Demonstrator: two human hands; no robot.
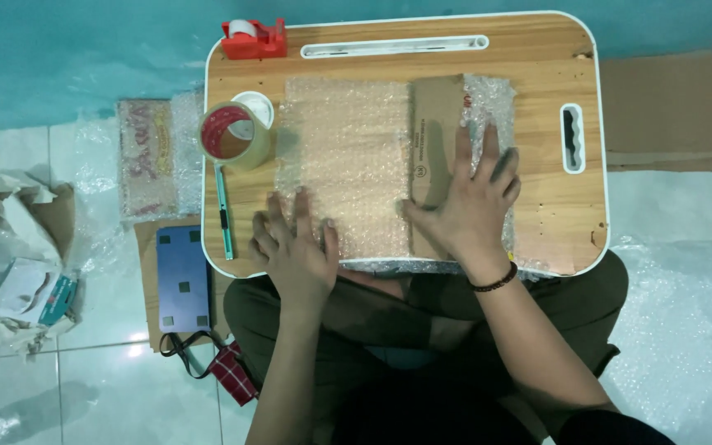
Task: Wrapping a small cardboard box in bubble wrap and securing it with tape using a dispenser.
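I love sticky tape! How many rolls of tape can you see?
3: a big roll on the tray's left side, a white roll behind it, one in the red dispenser. More may be hidden.

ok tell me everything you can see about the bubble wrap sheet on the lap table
The bubble wrap sheet is clear, bubbled plastic, lying flat across the middle of the wooden lap table. Its right part runs under a brown cardboard piece and shows again beyond it, slightly crumpled. The left hand presses its near left edge; the right hand rests on cardboard and wrap.
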